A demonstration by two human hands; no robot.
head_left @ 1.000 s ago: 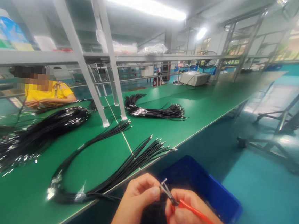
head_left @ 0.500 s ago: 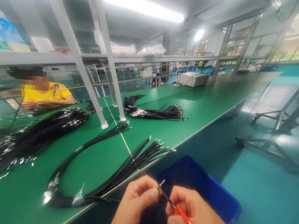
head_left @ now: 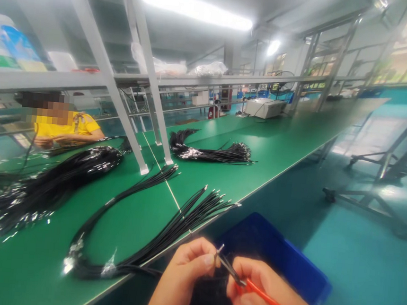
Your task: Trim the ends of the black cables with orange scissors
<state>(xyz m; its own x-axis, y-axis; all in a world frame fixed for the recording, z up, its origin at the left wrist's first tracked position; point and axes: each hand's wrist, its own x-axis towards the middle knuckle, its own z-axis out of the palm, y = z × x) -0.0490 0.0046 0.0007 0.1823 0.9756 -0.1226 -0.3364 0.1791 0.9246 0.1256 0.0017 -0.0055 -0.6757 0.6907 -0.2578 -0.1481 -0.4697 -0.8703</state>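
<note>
My left hand is closed, thumb and forefinger pinching the end of a thin cable whose silvery tip sticks up past the fingers. My right hand grips red-handled scissors. Their dark metal blades point up and left, slightly parted, and reach the cable end by my left fingertips. Left of my hands, a bundle of black cables with metal tips curves over the green table. Clear plastic wrap binds it in two places.
A blue bin stands below the table edge. Further black cable bundles lie at the left and behind. Metal shelf posts rise from the table. A person in a yellow top sits across it. A wheeled frame stands right.
The scissors' blades have parted a little, and their red handles have spread in my right hand. My left hand keeps its pinch near the same spot. The view has shifted slightly.
</note>
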